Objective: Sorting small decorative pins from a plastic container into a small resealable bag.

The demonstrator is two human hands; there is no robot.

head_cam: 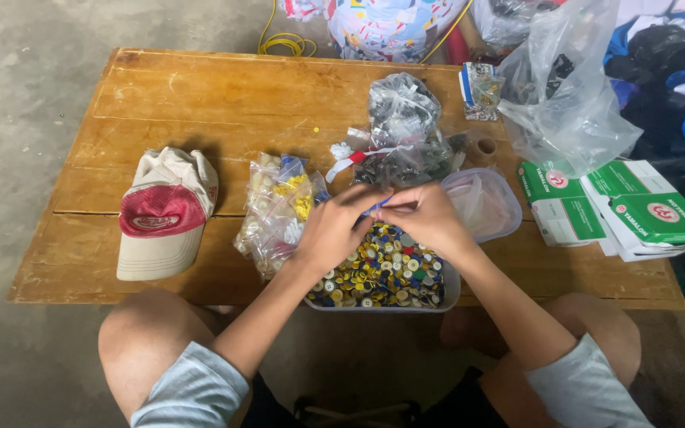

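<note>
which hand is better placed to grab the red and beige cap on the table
Left. The left hand is on the same side as the cap, with only the bag of small parts between. The right hand would have to cross over the left.
</note>
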